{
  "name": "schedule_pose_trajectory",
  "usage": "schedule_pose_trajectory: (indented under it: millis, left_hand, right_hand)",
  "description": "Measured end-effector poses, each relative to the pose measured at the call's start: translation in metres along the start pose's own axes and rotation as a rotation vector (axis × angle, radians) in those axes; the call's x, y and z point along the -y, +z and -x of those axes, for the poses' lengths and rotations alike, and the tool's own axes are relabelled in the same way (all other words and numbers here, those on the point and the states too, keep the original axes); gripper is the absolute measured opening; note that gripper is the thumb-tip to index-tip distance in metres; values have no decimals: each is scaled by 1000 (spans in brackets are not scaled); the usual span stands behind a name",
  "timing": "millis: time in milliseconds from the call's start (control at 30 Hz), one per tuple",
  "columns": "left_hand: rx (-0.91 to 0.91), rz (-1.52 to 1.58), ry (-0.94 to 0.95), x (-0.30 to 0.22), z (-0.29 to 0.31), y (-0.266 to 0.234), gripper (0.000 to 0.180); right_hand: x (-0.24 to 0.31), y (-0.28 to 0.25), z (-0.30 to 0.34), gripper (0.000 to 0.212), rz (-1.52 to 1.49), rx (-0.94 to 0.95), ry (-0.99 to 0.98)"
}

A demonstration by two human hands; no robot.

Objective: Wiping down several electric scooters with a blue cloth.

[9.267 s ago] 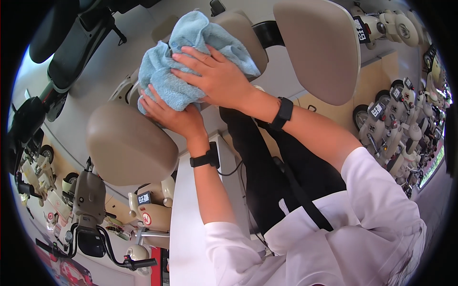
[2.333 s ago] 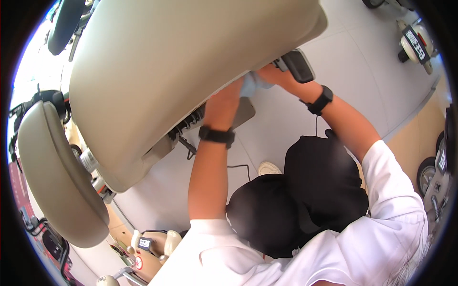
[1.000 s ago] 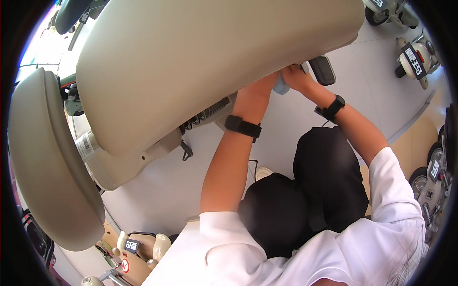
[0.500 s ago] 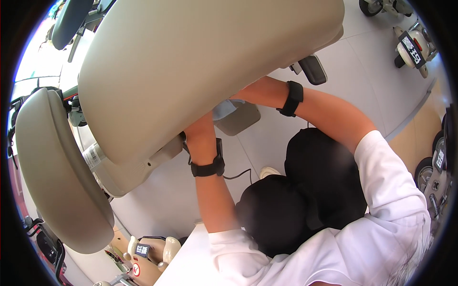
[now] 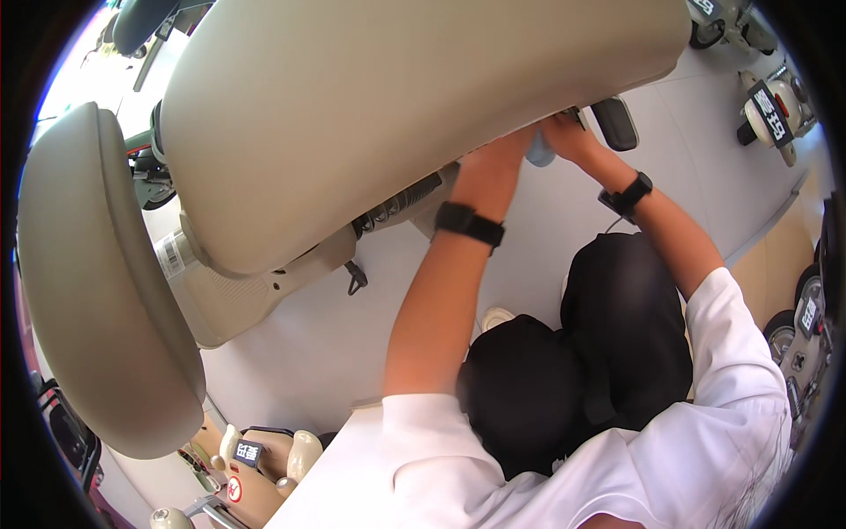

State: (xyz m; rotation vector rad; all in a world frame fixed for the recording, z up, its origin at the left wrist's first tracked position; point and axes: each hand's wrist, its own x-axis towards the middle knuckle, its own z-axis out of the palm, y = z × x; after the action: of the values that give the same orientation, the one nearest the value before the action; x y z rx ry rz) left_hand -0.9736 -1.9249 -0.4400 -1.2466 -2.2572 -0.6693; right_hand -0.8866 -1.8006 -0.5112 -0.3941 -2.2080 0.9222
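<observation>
A motor scooter with a long beige seat stands before me. Both my hands reach under the near edge of its seat, toward the seat's right end. Of my left hand only the back shows; its fingers are hidden under the seat. A pale blue cloth hangs between my two hands, against the left one's side. My right hand is curled up at the seat's lower edge, beside a dark footrest-like pad. What its fingers grip is hidden.
A padded beige backrest or second seat stands at the left. A black spring and a small dark stand-like lever show below the long seat. More scooters stand at the lower left and upper right. My knees are bent close by.
Both my hands have moved right along the seat's underside, with the blue cloth. The spring and lever, earlier covered by my left arm, now show. The whole view has shifted a little.
</observation>
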Motion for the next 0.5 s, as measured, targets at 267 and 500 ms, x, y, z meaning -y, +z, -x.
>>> schedule_pose_trajectory:
  millis: [267,500]
  left_hand:
    - [93,89,-139,0,7,-5,18]
    - [-138,-411,-41,78,67,-56,18]
  right_hand:
    - [-3,-2,14,31,-8,167,235]
    - [93,19,-33,32,43,375,-211]
